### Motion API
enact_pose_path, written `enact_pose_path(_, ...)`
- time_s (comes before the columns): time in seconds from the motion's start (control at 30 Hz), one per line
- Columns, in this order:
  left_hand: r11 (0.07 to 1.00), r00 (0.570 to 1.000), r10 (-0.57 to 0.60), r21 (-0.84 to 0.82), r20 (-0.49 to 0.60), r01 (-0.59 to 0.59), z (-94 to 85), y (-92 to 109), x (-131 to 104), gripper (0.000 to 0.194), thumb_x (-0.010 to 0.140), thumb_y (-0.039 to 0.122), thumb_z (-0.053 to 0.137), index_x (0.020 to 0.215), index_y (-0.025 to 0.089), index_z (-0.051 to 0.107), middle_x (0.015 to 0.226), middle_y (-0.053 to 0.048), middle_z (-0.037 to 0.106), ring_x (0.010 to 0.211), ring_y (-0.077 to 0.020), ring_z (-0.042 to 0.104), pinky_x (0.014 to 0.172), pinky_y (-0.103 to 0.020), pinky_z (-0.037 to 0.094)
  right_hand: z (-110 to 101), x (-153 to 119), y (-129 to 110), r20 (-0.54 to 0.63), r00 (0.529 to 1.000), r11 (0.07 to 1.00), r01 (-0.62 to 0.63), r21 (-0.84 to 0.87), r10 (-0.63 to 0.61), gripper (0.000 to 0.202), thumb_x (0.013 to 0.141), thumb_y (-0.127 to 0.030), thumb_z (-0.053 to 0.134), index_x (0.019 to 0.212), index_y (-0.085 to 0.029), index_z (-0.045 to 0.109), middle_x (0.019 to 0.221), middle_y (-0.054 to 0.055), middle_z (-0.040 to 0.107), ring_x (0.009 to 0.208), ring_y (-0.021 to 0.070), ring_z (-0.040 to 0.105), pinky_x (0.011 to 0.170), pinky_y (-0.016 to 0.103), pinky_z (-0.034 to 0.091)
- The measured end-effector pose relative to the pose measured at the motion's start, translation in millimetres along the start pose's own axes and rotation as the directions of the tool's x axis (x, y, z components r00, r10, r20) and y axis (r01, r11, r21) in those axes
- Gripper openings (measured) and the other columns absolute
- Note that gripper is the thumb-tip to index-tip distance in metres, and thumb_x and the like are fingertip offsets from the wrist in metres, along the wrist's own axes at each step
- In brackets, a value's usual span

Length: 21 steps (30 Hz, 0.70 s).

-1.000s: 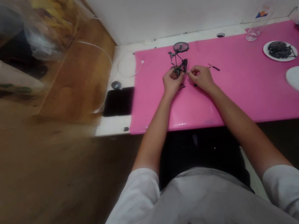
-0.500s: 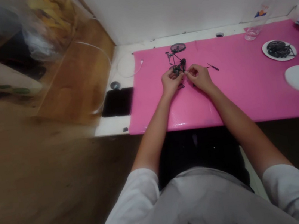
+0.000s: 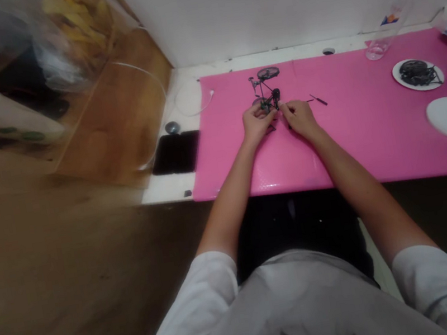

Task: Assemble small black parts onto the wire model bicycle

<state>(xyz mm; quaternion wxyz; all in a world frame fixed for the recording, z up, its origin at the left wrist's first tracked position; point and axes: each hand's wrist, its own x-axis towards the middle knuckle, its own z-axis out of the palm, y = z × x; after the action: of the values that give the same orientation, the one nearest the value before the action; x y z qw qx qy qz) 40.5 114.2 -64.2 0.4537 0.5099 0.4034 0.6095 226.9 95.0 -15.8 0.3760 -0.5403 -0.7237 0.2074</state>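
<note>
I am looking down at a small bicycle (image 3: 275, 96), which is lying on the pink mat (image 3: 371, 138) in front of the person, its wheel (image 3: 268, 73) pointing away toward the wall. The left hand (image 3: 256, 123) is pinching its near end between thumb and fingers. The right hand (image 3: 299, 116) is bunching its fingertips narrowly just beside that end; I am not able to tell whether they are holding a small part. A screwdriver (image 3: 321, 101) is lying near the right hand.

I am judging the bicycle to be light and fairly stiff, with thin rods and spokes that are likely fragile, and perhaps slippery under small pinches. I am favouring a soft hold on the thicker dark middle of the frame, keeping pressure off the wheel.
</note>
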Motion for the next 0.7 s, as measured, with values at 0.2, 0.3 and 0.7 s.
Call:
enact_pose_path(0.2,0.999,0.998,-0.044,0.021,-0.041,0.045,-0.7,2.7,0.8,0.027,0.082,0.020,0.097,0.106,0.018,0.087,0.105,-0.008,0.093,0.091,-0.0199,0.088,0.086,-0.031,0.072,1.3,0.7,-5.2,-0.045,0.999,0.998,-0.025,0.057,0.028,0.020,0.101,-0.030,0.073,0.086,-0.026,0.061,0.077,0.000,0.059,0.074,0.0212,0.055,0.075,0.038,0.040)
enact_pose_path(0.3,0.999,0.999,-0.040,0.010,-0.026,0.040,-1.3,3.5,0.2,0.031,0.081,0.019,0.097,0.111,0.018,0.088,0.106,-0.009,0.093,0.091,-0.0201,0.088,0.087,-0.032,0.072,2.6,3.1,-0.1,-0.039,0.999,0.999,0.033,0.020,-0.032,0.036,0.107,-0.036,0.066,0.075,-0.026,0.053,0.075,0.003,0.059,0.077,0.0228,0.055,0.078,0.041,0.040)
enact_pose_path(0.7,0.999,0.999,-0.008,-0.048,-0.049,0.005,-4.5,10.1,1.8,0.035,0.074,0.020,0.100,0.108,0.017,0.090,0.103,-0.008,0.093,0.090,-0.0190,0.087,0.089,-0.032,0.073,4.5,0.9,0.6,-0.022,1.000,0.990,0.025,0.140,-0.022,0.057,0.112,-0.076,0.055,0.088,-0.026,0.068,0.086,0.007,0.074,0.083,0.0260,0.065,0.082,0.042,0.048)
